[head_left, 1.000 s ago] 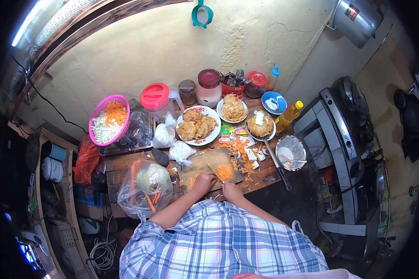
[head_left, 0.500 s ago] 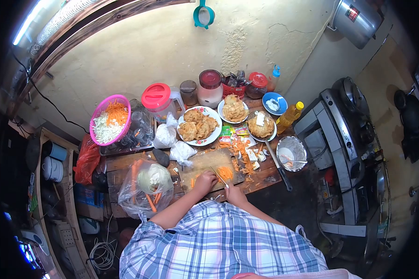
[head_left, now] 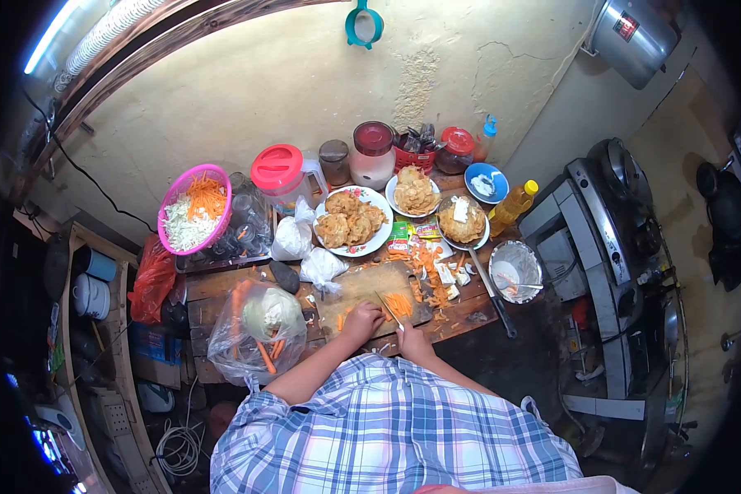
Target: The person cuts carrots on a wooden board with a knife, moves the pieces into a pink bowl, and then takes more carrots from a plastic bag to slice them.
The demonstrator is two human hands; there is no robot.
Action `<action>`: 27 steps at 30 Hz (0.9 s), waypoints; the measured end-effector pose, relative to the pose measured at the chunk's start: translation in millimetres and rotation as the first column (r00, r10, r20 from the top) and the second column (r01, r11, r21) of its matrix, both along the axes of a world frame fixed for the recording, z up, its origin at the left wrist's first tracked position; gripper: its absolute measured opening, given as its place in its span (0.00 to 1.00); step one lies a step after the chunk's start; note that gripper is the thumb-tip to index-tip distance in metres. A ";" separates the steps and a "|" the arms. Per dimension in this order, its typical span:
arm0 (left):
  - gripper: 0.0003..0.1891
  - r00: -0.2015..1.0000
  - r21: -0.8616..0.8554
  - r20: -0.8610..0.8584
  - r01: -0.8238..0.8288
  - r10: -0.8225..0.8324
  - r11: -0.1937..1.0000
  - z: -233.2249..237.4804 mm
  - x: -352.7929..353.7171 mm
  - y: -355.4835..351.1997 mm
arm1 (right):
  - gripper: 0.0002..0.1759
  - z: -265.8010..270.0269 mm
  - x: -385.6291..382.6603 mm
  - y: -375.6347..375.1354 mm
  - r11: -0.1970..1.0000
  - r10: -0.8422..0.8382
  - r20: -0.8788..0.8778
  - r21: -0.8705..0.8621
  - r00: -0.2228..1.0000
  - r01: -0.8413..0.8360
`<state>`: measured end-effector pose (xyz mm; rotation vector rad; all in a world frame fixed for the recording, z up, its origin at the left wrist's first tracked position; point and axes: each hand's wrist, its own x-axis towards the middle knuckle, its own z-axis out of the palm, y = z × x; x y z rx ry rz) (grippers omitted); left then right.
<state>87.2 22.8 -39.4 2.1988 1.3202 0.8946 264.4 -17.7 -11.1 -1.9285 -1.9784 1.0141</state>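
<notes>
Head view shows both hands small and far below. The left hand [head_left: 362, 318] lies curled on the brown wooden cutting board [head_left: 362, 284], and whether its fingers pin anything cannot be told. The right hand [head_left: 410, 335] is clenched around the handle of a thin-bladed knife [head_left: 389, 310], which slants away from its fingers. Just beyond the blade lies a heap of orange carrot strips [head_left: 399, 303], cut thin.

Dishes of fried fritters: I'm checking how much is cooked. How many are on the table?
3: a large plate behind the cutting board, a smaller plate right of it, and a third dish beside the yellow bottle. None looks hidden.
</notes>
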 end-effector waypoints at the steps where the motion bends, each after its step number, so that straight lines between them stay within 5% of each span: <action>1: 0.06 1.000 0.000 0.001 -0.002 0.002 1.000 -1.0 0.1 -0.6 | 0.15 0.1 0.3 0.3 1.000 0.002 0.001 0.000 1.000 -0.002; 19: 0.05 1.000 0.019 0.017 -0.013 0.012 1.000 -0.2 0.6 -2.3 | 0.16 3.5 -4.9 8.8 0.994 0.113 0.091 -0.017 0.989 -0.112; 27: 0.05 0.999 0.036 0.027 -0.026 0.025 0.999 -1.0 1.3 -5.0 | 0.16 8.9 0.7 2.1 0.999 0.043 -0.008 -0.024 0.999 -0.043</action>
